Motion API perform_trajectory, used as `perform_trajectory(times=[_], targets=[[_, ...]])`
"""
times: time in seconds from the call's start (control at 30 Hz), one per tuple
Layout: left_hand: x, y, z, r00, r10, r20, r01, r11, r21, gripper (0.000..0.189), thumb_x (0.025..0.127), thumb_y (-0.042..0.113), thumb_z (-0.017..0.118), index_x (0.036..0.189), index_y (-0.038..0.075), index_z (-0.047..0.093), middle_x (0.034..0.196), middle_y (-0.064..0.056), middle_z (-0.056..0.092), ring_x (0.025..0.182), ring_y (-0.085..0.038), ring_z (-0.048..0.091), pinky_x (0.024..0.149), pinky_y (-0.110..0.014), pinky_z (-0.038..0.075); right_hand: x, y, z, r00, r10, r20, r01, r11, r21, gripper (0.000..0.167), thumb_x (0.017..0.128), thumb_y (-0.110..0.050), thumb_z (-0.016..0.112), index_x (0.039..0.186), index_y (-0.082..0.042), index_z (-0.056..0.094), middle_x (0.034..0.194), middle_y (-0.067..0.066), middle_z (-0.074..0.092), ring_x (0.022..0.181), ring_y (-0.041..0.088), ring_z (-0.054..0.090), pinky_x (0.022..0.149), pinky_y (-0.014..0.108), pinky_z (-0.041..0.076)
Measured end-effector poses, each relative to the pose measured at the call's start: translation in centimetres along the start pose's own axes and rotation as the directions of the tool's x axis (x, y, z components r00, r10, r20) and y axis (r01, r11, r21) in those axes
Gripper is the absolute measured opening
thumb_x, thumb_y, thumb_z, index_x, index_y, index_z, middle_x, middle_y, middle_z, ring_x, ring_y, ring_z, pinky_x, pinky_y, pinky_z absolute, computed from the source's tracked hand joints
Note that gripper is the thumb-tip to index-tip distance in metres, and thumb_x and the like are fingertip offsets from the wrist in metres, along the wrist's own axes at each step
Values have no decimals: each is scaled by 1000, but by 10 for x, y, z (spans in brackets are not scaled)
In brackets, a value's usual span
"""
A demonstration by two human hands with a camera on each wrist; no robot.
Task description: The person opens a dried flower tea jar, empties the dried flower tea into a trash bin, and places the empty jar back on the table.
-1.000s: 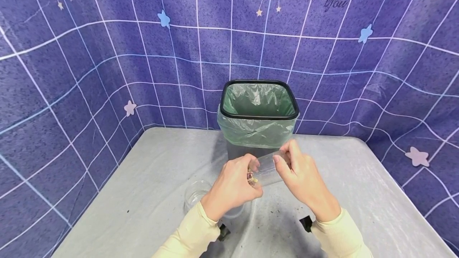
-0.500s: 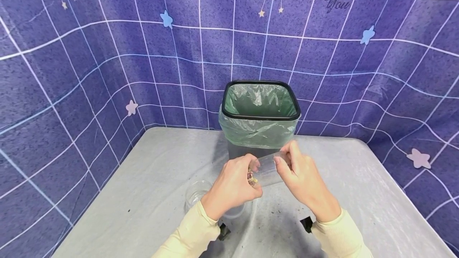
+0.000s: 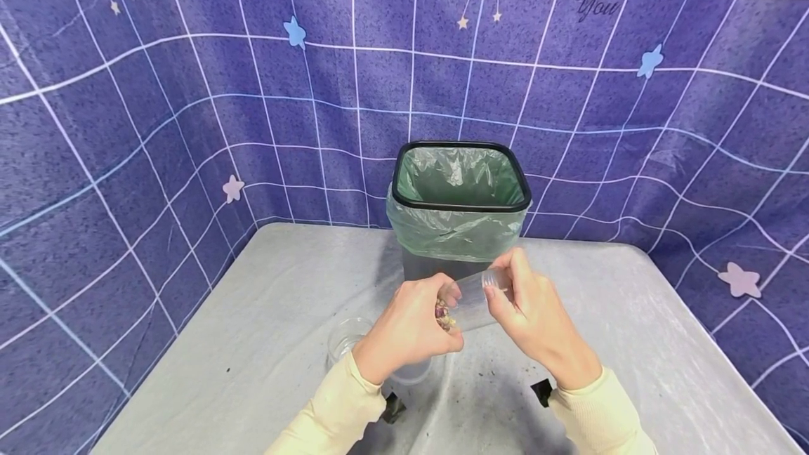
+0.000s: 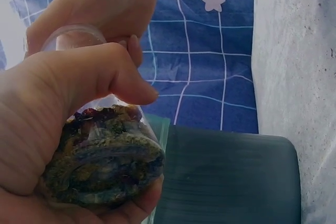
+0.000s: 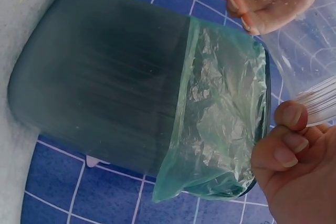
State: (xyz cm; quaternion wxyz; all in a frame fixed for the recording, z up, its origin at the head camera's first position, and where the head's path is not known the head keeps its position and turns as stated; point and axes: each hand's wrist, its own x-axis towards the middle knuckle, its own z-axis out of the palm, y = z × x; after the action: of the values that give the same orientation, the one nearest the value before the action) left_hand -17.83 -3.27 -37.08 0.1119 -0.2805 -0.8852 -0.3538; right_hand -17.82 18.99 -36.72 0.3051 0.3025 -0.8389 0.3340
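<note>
A clear plastic jar is held tilted in the air, its base to the left and its other end higher on the right. Dried flowers in red, yellow and green lie packed at the base, as the left wrist view also shows. My left hand grips the jar round its base end, thumb over the side. At the raised end my right hand holds a clear, finely ridged lid between thumb and curled fingers. Part of that end is hidden behind the fingers.
Behind the hands stands a dark bin lined with a green bag. Clear round containers sit partly under the left forearm. Black patches and dark crumbs mark the grey cloth. A blue grid curtain hangs behind.
My right thumb has shifted slightly down on the raised end, and more of the ridged lid shows. The left hand keeps its grip on the jar. The view has moved slightly.
</note>
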Motion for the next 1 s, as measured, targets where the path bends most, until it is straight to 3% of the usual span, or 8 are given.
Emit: perform_trajectory(times=[0.57,0.73,1.0], targets=[[0,0,-2,999,-9,47,11,998,-61,43,62,18,83,101,22,67,89,17,66,69,4,62,68,-19,52,1,11,1,991,-135,-23,136,989,52,35,86,-27,59,113,-5,53,80,-9,57,68,6,50,64,19,41],[-1,0,-2,998,-17,67,22,997,-80,43,62,18,83,101,21,67,89,16,67,69,4,63,69,-20,53,1,14,4,982,-186,-42,188,981,50,38,92,-36,55,111,-3,54,80,-9,54,69,7,47,64,20,39],[0,0,-3,996,-2,86,11,995,-102,43,61,16,83,100,22,66,88,16,66,70,4,64,70,-19,54,3,16,4,965,-251,-69,255,966,49,55,101,-54,46,111,0,55,83,-8,56,71,6,47,64,21,40]])
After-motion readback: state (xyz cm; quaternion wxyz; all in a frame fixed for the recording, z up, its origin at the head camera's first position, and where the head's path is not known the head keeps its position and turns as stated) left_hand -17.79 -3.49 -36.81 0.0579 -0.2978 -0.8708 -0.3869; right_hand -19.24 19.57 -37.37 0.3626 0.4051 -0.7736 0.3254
